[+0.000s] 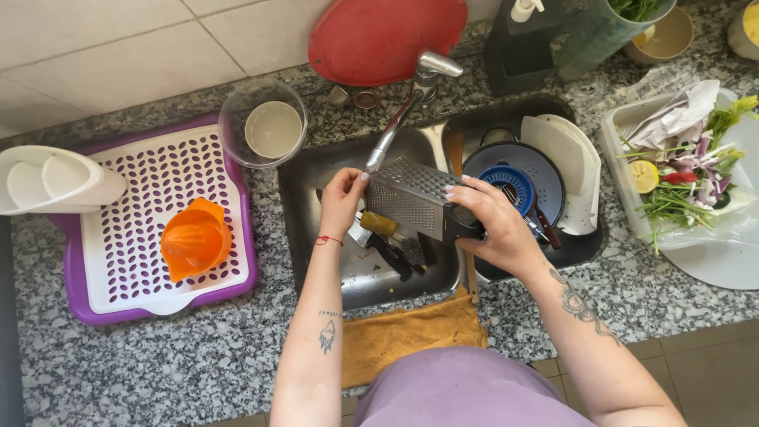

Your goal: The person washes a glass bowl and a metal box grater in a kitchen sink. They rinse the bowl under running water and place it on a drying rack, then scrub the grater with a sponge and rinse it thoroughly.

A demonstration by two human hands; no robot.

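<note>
A silver, perforated box grater gleamed above a steel sink set in a speckled grey granite table; nearby sat an orange juicer on a purple-and-white slotted drying rack, a red cutting board and a mustard-yellow cloth.

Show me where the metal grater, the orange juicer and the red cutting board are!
metal grater [411, 199], head view, on its perforated front face.
orange juicer [194, 239], head view, on its ribbed cone.
red cutting board [383, 35], head view, on the middle of its flat surface.

Orange juicer on purple drying rack; red board behind tap.
</note>
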